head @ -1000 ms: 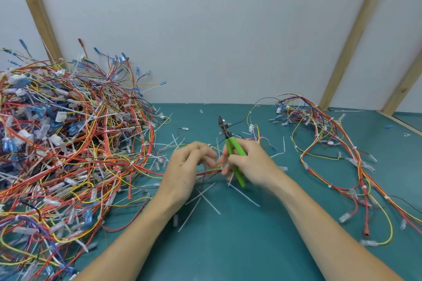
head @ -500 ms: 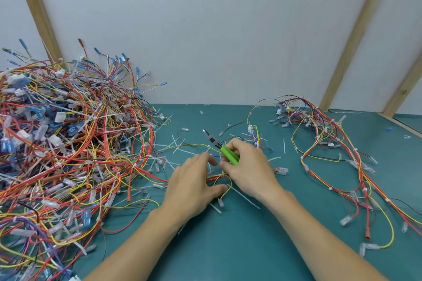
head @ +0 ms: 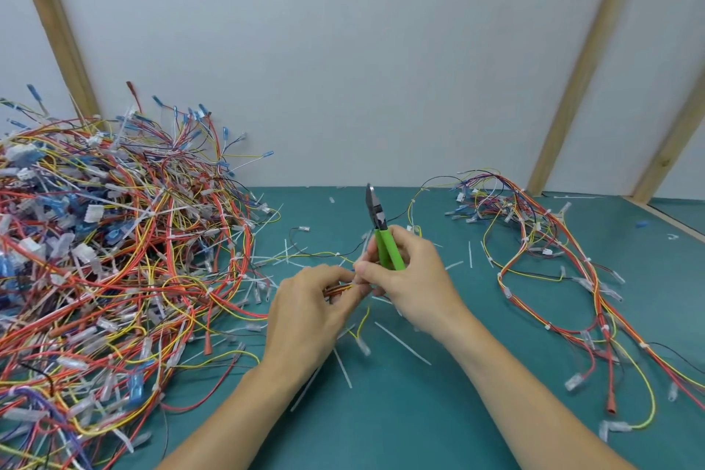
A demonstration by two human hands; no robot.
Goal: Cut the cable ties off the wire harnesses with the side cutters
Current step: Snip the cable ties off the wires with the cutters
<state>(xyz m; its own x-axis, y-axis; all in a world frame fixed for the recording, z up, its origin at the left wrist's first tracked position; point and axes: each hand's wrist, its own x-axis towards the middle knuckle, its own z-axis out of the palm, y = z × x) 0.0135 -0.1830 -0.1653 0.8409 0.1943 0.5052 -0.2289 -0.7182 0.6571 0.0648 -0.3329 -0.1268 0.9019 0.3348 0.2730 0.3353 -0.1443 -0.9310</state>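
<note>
My right hand (head: 410, 279) grips the green-handled side cutters (head: 381, 231), whose dark jaws point up and away from the table. My left hand (head: 309, 309) pinches a small bundle of red and yellow wires (head: 339, 288) just left of the right hand's fingertips. The two hands meet over the middle of the teal table (head: 419, 412). Whether a cable tie sits on the held bundle is hidden by the fingers.
A big tangled heap of wire harnesses (head: 107, 259) fills the left side. A looser harness (head: 553, 279) lies spread at the right. Cut white cable ties (head: 402, 343) lie scattered around the hands. A grey wall with wooden battens (head: 583, 65) stands behind.
The right hand has swung the cutters from pointing low to the left up to upright. Both hands lifted slightly, and the left hand now pinches the wire bundle off the table.
</note>
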